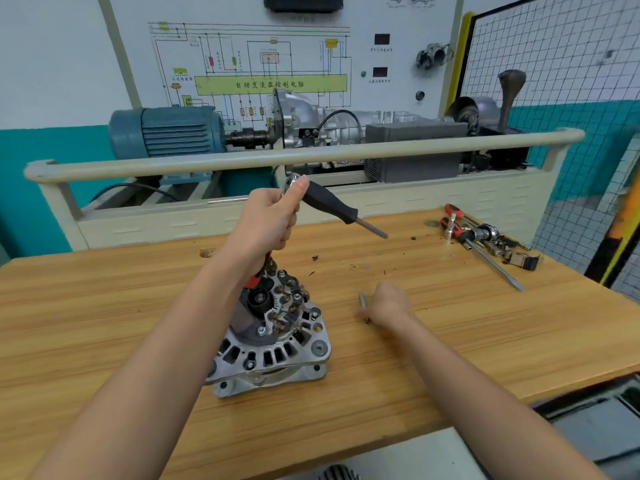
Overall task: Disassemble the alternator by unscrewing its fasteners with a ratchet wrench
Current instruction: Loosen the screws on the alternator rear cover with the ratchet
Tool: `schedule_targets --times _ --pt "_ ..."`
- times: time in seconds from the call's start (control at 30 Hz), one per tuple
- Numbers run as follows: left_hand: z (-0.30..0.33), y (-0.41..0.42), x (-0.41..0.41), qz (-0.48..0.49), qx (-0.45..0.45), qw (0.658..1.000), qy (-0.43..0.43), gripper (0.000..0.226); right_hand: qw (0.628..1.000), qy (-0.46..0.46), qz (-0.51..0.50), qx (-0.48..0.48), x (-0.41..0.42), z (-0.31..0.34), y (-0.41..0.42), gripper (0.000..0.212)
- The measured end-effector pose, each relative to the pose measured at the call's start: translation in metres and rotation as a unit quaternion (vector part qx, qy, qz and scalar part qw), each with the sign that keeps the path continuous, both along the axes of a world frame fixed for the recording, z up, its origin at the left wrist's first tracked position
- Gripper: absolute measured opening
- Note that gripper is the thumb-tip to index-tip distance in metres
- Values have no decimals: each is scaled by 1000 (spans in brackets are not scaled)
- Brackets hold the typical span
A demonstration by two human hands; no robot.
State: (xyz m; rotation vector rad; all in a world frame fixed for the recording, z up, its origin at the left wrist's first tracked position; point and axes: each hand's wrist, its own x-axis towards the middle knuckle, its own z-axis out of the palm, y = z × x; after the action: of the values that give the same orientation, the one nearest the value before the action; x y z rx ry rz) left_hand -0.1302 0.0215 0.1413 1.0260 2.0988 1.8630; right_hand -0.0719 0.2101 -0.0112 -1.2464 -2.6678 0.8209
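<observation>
The silver alternator stands on the wooden bench with its rear end and exposed bolts facing up. My left hand is above it, gripping a red-and-black driver shaft that runs down to the alternator's far top edge. My thumb presses on the chrome head of the ratchet wrench, which sits on top of that shaft. The wrench's black handle points right and downward. My right hand rests on the bench to the right of the alternator, its fingers curled around a small metal rod.
A pile of tools lies at the bench's far right: red-handled drivers, sockets and a long screwdriver. Small dark debris dots the bench top. A beige rail runs behind the bench, with a motor and gearbox training rig beyond it.
</observation>
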Motion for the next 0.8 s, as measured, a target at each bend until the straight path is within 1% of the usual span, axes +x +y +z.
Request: schedule_targets --times 0.1,0.17,0.23,0.3,0.37,0.4,0.47,0.53,0.6,0.67,0.8 --pt "-4 6 0 -6 -2 1000 -10 40 1000 11 -20 -5 -3 -4 3 45" --pt "-5 7 0 -5 -4 1000 -12 39 1000 -2 -14 -6 -4 -3 4 41" --pt "-6 7 -1 -4 2 1000 -18 38 1000 -8 -6 3 -4 0 3 30" --pt "-5 5 -2 0 13 1000 -28 39 999 31 -18 -14 -1 9 1 17" --pt "-4 -1 -5 10 27 999 -40 40 990 124 -29 -67 2 30 -1 11" --pt "-2 -5 -7 17 35 998 -48 40 976 185 -26 -107 4 44 -5 11" --pt "-1 -14 -10 30 54 996 -61 37 934 295 2 -201 8 74 -15 6" --pt "0 -26 -14 47 79 993 -70 31 889 366 56 -268 13 100 -29 6" --pt "1 -38 -19 58 118 986 -98 29 849 430 95 -290 16 119 -41 8" --pt "3 -52 -24 61 149 977 -139 31 817 482 112 -296 15 130 -52 9" --pt "1 -78 -33 65 167 968 -175 25 758 543 146 -332 6 140 -69 6"
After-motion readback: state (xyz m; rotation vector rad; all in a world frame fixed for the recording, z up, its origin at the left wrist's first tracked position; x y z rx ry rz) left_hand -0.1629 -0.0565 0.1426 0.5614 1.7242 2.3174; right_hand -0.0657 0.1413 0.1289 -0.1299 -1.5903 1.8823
